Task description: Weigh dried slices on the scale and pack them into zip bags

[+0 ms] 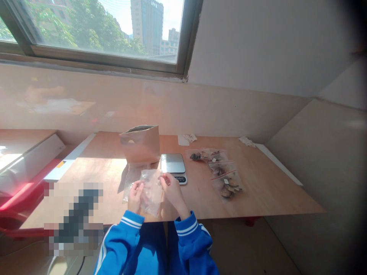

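Plastic bag (151,195): left hand (135,191) and right hand (169,187) pinched it.
Scale (173,163): right hand hid its near-left corner.
Table (272,185): room lay at right.

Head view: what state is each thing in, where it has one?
Clear bag, held by left hand and right hand
Second clear bag, partly covered
Paper bag, standing, top open
Scale, right way up, reading illegible
Filled bags, lying down, closure unclear
Window, open or shut unclear

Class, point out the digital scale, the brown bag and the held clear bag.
Digital scale (172,164), head view: metal plate.
Brown bag (141,148), head view: front side.
Held clear bag (151,195), head view: middle.
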`<state>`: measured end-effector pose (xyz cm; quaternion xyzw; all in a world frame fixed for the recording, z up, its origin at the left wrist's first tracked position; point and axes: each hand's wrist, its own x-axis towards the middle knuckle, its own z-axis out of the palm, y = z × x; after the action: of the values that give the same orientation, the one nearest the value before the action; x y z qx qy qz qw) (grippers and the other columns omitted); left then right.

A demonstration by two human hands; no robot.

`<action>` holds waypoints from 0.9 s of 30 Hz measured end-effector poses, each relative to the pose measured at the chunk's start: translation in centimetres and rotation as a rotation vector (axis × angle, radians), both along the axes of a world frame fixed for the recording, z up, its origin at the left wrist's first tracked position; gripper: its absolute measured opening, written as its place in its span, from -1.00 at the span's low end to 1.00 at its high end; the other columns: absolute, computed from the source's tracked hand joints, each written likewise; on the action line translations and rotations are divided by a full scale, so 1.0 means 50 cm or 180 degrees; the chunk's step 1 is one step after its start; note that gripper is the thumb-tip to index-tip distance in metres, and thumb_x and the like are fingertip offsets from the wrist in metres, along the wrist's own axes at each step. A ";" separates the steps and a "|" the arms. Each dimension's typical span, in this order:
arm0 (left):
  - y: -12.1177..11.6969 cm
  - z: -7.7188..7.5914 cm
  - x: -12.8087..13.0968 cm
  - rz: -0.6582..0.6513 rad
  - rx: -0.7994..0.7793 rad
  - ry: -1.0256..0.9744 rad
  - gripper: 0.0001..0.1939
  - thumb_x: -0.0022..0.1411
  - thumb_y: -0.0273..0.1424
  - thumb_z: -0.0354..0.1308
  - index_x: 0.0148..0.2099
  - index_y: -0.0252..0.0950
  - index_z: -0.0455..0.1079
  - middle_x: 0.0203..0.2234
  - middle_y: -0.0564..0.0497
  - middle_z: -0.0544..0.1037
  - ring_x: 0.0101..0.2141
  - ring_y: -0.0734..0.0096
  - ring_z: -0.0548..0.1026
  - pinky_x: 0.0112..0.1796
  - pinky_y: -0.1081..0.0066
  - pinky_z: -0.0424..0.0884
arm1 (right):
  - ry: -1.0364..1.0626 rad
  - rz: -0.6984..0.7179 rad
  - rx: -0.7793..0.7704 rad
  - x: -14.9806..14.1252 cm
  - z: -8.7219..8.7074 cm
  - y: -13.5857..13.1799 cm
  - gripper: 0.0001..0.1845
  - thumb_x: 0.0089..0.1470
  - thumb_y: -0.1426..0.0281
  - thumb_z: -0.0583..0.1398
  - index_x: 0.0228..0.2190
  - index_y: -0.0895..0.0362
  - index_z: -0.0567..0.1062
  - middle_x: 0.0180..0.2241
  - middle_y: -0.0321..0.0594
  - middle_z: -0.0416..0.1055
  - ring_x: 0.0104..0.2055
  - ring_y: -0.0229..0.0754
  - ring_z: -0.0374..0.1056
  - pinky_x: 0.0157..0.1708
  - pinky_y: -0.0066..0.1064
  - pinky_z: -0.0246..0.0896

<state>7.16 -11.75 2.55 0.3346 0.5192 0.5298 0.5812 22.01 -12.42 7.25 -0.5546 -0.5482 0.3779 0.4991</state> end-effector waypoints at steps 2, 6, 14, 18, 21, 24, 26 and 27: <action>-0.006 0.009 0.004 0.0051 0.0189 0.0062 -0.53 -0.13 -0.07 0.33 -0.20 -0.17 0.34 -0.43 0.05 0.57 -0.62 0.47 0.43 -0.57 0.46 0.40 | 0.0112 -0.0162 0.0041 0.010 0.003 0.005 -0.77 0.12 0.27 0.05 -0.43 0.12 0.41 -0.45 -0.26 0.44 -0.43 -0.22 0.33 -0.37 -0.39 0.22; -0.019 0.059 0.022 -0.0203 0.0545 0.0033 -0.46 -0.06 -0.02 0.26 -0.07 -0.18 0.40 -0.15 -0.08 0.57 -0.12 0.13 0.53 -0.16 0.28 0.48 | 0.0406 -0.0301 0.0145 0.029 0.008 0.001 -0.78 0.14 0.27 0.03 -0.40 0.11 0.39 -0.50 -0.31 0.36 -0.45 -0.24 0.30 -0.40 -0.42 0.20; -0.010 0.145 0.052 0.0048 0.0609 0.0559 -0.51 -0.03 0.00 0.24 -0.18 -0.28 0.46 -0.39 -0.02 0.56 -0.36 0.30 0.53 -0.35 0.39 0.44 | 0.0529 0.0158 0.0344 0.038 0.036 -0.029 -0.72 0.16 0.21 0.08 -0.16 0.08 0.41 -0.22 -0.22 0.42 -0.17 -0.20 0.36 -0.20 -0.39 0.26; 0.006 0.147 0.032 0.0507 0.0584 0.0560 -0.47 -0.03 0.02 0.23 -0.17 -0.29 0.41 -0.49 0.07 0.49 -0.63 0.52 0.41 -0.57 0.48 0.33 | 0.0834 0.0786 -0.0174 0.012 0.008 -0.042 -0.42 -0.05 0.25 0.27 0.01 0.08 0.26 -0.18 -0.19 0.43 -0.21 -0.19 0.41 -0.27 -0.38 0.33; 0.018 0.145 0.000 0.0756 0.0599 0.0919 -0.51 0.01 0.00 0.21 -0.18 -0.30 0.37 -0.45 0.05 0.49 -0.67 0.52 0.40 -0.65 0.50 0.27 | 0.1078 0.1333 -0.0657 -0.023 -0.021 -0.049 -0.66 0.02 0.20 0.21 -0.21 0.12 0.33 -0.56 -0.39 0.36 -0.54 -0.27 0.35 -0.52 -0.45 0.29; 0.034 0.135 -0.044 0.0992 0.0763 0.1604 -0.56 0.06 -0.02 0.16 -0.18 -0.28 0.38 -0.37 0.04 0.52 -0.69 0.57 0.35 -0.63 0.49 0.26 | 0.1179 0.1408 -0.0733 -0.062 -0.043 -0.049 -0.72 0.06 0.16 0.16 -0.30 0.10 0.33 -0.69 -0.48 0.25 -0.65 -0.31 0.24 -0.62 -0.50 0.20; 0.049 0.123 -0.073 0.1002 0.0798 0.2009 -0.59 0.10 -0.04 0.13 -0.15 -0.24 0.40 -0.28 0.02 0.54 -0.63 0.55 0.39 -0.52 0.47 0.34 | 0.1075 0.1250 -0.0663 -0.081 -0.054 -0.047 -0.72 0.04 0.16 0.19 -0.29 0.08 0.33 -0.68 -0.48 0.23 -0.64 -0.29 0.24 -0.62 -0.47 0.21; 0.057 0.116 -0.085 0.0967 0.0779 0.2156 -0.60 0.12 -0.04 0.11 -0.14 -0.23 0.40 -0.26 0.01 0.55 -0.58 0.51 0.41 -0.47 0.45 0.37 | 0.0966 0.1126 -0.0621 -0.087 -0.059 -0.045 -0.72 0.03 0.17 0.20 -0.27 0.07 0.34 -0.67 -0.48 0.23 -0.63 -0.28 0.25 -0.60 -0.45 0.24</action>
<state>2.93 -8.90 8.36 0.4767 0.6583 0.5274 0.2477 17.68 -14.68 4.32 -0.4326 -0.5165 0.5894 0.4459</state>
